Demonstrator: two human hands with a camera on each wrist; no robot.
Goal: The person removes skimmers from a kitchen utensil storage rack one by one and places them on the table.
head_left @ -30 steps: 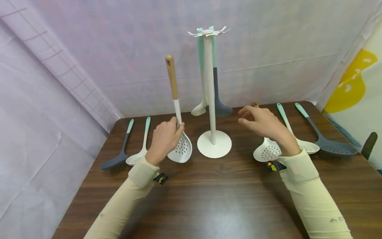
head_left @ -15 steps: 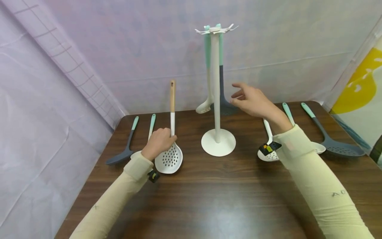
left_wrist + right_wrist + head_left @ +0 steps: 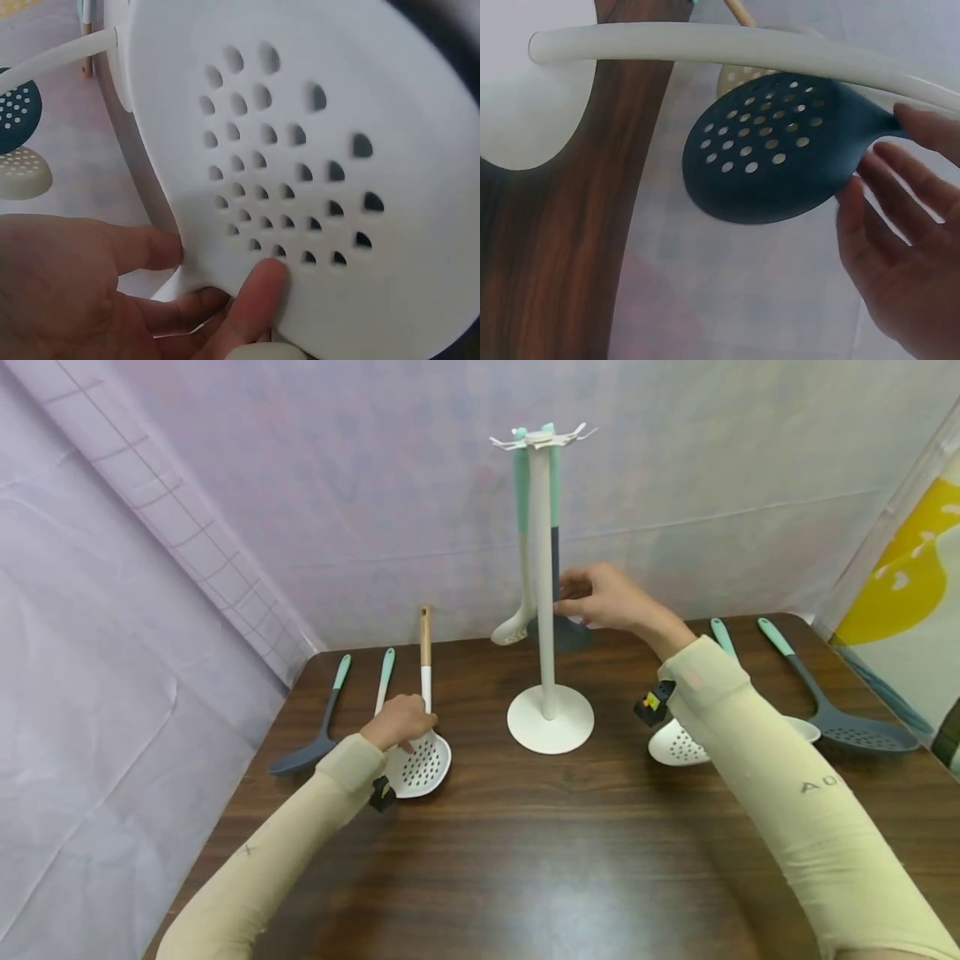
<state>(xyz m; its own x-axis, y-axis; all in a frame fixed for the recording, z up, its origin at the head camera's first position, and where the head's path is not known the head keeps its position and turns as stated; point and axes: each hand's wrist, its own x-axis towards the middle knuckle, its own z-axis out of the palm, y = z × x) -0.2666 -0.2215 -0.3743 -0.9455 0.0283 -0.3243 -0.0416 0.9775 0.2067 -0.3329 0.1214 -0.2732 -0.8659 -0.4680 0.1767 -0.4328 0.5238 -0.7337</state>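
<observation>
In the head view my left hand (image 3: 401,720) holds a white skimmer (image 3: 425,770) with a wooden handle by its neck, low over the table's left side. The left wrist view shows its perforated head (image 3: 247,165) close up, one fingertip against the holes and others at the rim. My right hand (image 3: 611,597) reaches behind the white utensil rack (image 3: 546,652). There it pinches the neck of a dark blue-grey skimmer (image 3: 757,195) that hangs by its mint handle. A cream skimmer (image 3: 512,628) hangs beside it on the same rack.
Left of my left hand lie a dark mint-handled utensil (image 3: 306,755) and a white one with a mint handle (image 3: 386,677). Under my right arm lies a white skimmer (image 3: 675,745). Farther right are a white mint-handled utensil (image 3: 806,728) and a dark skimmer (image 3: 862,732). Cloth walls stand behind.
My left hand has lowered the wooden-handled skimmer and moved it left, towards the table. My right hand has moved up and left to the hanging dark skimmer and taken hold of its neck.
</observation>
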